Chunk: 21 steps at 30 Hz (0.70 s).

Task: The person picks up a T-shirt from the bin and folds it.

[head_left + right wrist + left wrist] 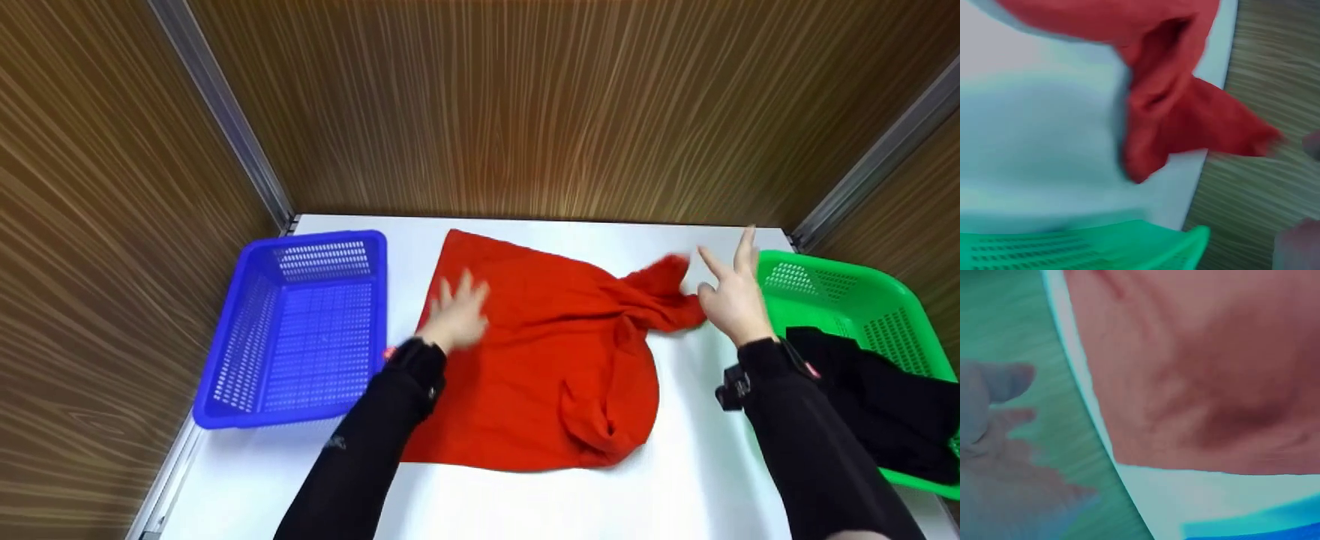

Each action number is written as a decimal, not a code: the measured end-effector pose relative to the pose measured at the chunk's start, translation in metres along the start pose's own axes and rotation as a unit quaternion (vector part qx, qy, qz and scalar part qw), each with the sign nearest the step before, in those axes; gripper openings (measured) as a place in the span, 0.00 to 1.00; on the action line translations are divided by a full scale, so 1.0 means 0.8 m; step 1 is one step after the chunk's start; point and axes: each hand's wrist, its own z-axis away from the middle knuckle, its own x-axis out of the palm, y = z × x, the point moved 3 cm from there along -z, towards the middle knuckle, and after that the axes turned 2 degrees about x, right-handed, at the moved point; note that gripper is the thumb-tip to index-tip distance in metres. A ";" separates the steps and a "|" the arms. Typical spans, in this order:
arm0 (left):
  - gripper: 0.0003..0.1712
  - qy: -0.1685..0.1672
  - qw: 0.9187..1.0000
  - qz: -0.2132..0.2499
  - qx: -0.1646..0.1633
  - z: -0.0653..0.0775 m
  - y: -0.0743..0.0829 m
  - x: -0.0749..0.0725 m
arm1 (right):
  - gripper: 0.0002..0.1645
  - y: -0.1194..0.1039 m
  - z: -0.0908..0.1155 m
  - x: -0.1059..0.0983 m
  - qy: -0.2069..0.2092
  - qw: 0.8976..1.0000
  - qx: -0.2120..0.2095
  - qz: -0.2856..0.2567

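At the bottom of the head view, two black sleeves reach in over a white table. The left hand, left of the frame's centre and blurred, has its fingers spread wide and has hold of nothing; whether the palm touches the fabric below cannot be told. The right hand, right of centre, has a thumb and two fingers held well apart with nothing between them; its remaining fingers are hard to make out. In the right wrist view a fingertip is near a pointed end of fabric, but apart from it.

The red cloth, perhaps a garment, lies across the middle of the table, fairly flat on its left side and bunched into folds on its right, with a twisted end toward the upper right. It looks light, soft and limp, unlikely to break or slide much, but quick to crease and sag if lifted from one point. The flat left corners would suit a pinch best; the gathered end needs teasing out first.

At the right edge, a green basket holds a crumpled black cloth. On the left stands a blue basket, nothing visible inside. Farthest off, a wood-grain panel fills the top.
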 end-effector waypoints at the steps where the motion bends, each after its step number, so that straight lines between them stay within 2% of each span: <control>1: 0.36 -0.035 0.999 -0.010 0.001 0.007 0.001 0.012 | 0.35 0.006 0.005 0.004 -0.006 1.000 0.000 0.009; 4: 0.38 -0.122 0.992 -0.024 -0.006 0.030 -0.002 0.042 | 0.31 0.010 0.024 0.021 -0.077 0.996 -0.009 0.031; 7: 0.44 -0.162 0.985 -0.049 -0.023 0.050 -0.012 0.061 | 0.26 -0.003 0.053 0.053 -0.149 0.986 -0.064 0.030; 9: 0.49 -0.177 0.981 -0.070 -0.034 0.063 -0.021 0.070 | 0.29 -0.014 0.079 0.079 -0.210 0.970 -0.122 0.025; 11: 0.54 -0.187 0.977 -0.094 -0.038 0.072 -0.028 0.078 | 0.37 -0.024 0.108 0.105 -0.253 0.950 -0.181 0.023; 13: 0.57 -0.195 0.973 -0.115 -0.040 0.078 -0.033 0.085 | 0.47 -0.030 0.133 0.128 -0.293 0.929 -0.223 0.028; 14: 0.58 -0.196 0.972 -0.126 -0.039 0.080 -0.035 0.089 | 0.49 -0.031 0.143 0.137 -0.303 0.923 -0.236 0.031; 16: 0.61 -0.196 0.969 -0.147 -0.037 0.084 -0.038 0.094 | 0.50 -0.032 0.158 0.149 -0.315 0.918 -0.238 0.043; 18: 0.62 -0.192 0.967 -0.166 -0.037 0.087 -0.040 0.098 | 0.46 -0.028 0.167 0.154 -0.309 0.919 -0.237 0.059; 21: 0.64 -0.186 0.963 -0.189 -0.042 0.093 -0.043 0.102 | 0.37 -0.018 0.173 0.154 -0.280 0.927 -0.235 0.084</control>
